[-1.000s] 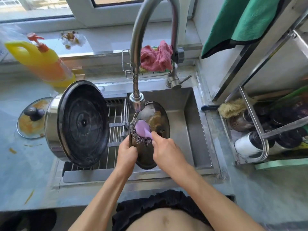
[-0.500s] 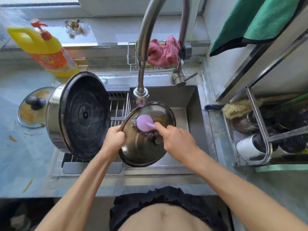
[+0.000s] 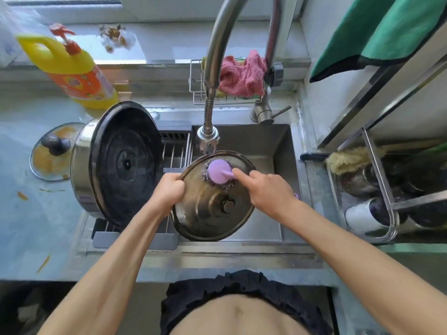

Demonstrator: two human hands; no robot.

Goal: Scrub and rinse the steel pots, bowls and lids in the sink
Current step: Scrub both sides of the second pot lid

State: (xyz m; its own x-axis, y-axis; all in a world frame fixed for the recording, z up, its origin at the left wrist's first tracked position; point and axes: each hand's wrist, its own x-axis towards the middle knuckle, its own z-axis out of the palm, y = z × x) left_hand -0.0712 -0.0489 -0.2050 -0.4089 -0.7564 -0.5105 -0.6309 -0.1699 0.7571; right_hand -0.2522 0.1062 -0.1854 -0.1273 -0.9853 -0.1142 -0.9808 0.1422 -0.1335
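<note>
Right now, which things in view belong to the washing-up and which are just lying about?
In the job:
steel lid, gripped by the left hand
purple-handled scourer, in the right hand
big steel pot tipped on the rack
glass lid
faucet
sink

Lying about:
yellow detergent bottle
pink cloth
green towel

Daylit window sill [image 3: 169, 42] behind a grey counter [image 3: 36, 226], steel rack [image 3: 377, 184] right.
</note>
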